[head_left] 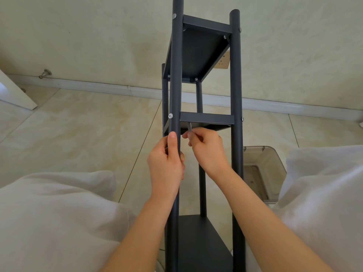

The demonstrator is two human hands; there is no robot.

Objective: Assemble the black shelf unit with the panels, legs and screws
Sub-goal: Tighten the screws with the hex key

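Observation:
The black shelf unit [235,79] stands tilted between my knees, its four round legs joined to three panels. My left hand [167,163] grips the near left leg [175,75] just below the middle panel [207,118]. My right hand [208,148] pinches a small silver hex key [189,127] whose tip points up under the middle panel's front left corner. Silver screw heads [170,116] show on the legs at the middle and top panels. The bottom panel [200,244] lies low between my forearms.
My knees in light trousers fill the lower left [55,222] and lower right [324,193]. A clear plastic bin [263,169] stands on the tiled floor to the right of the shelf. A wall socket [223,61] and a white skirting board [98,87] lie behind.

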